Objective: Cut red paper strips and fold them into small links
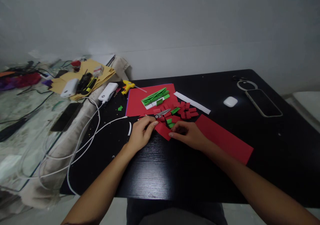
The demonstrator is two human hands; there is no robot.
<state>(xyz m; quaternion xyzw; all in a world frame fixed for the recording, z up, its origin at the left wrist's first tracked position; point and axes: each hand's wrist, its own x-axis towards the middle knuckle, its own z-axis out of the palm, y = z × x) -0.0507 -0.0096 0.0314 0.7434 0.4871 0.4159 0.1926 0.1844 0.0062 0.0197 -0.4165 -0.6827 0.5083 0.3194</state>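
A small red paper piece (163, 131) is held between my two hands above the black table. My left hand (142, 131) pinches its upper left corner between thumb and fingers. At the lower right corner, my right hand (187, 133) has thumb and curled fingers closed on the paper. Just beyond the hands lie scissors (163, 113), their blades pointing right. Around them are several folded red paper pieces (186, 111) and a few green ones (170, 123). A stack of folded green paper (156, 97) rests on a red sheet (136, 102) farther back.
A larger red sheet (225, 140) lies under my right forearm. A white paper strip (192, 102), a yellow glue gun (128, 87), a white power bank (108, 92) with cables, a white earbud case (230, 101) and a phone (263, 103) are on the black table (150, 171).
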